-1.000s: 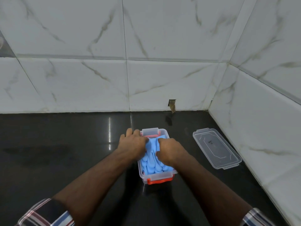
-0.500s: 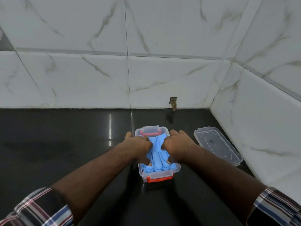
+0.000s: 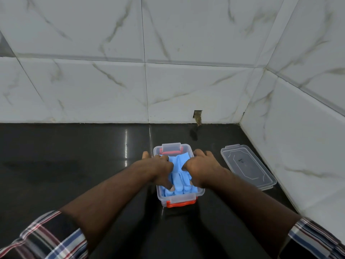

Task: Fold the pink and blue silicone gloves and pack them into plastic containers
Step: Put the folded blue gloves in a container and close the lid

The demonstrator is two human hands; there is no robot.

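Both hands are pressing down on the blue glove (image 3: pixel 178 171) inside the box (image 3: pixel 200 192): the left hand (image 3: pixel 158 169) is lying over the box's left edge with its fingers curled onto the glove, and the right hand (image 3: pixel 200 168) is doing the same at the right edge, thumbs pointing in toward the middle. Whether either hand is actually pinching the glove or only pushing on it cannot be told. The glove is lying folded in the clear box, its fingers bunching toward the near end by the orange latch (image 3: pixel 181 203). The box is sitting on the black counter (image 3: pixel 74 165), and its clear lid (image 3: pixel 247 166) is lying apart to the right, near the tiled wall (image 3: pixel 298 146). Plaid sleeves (image 3: pixel 46 240) are showing at the bottom corners.
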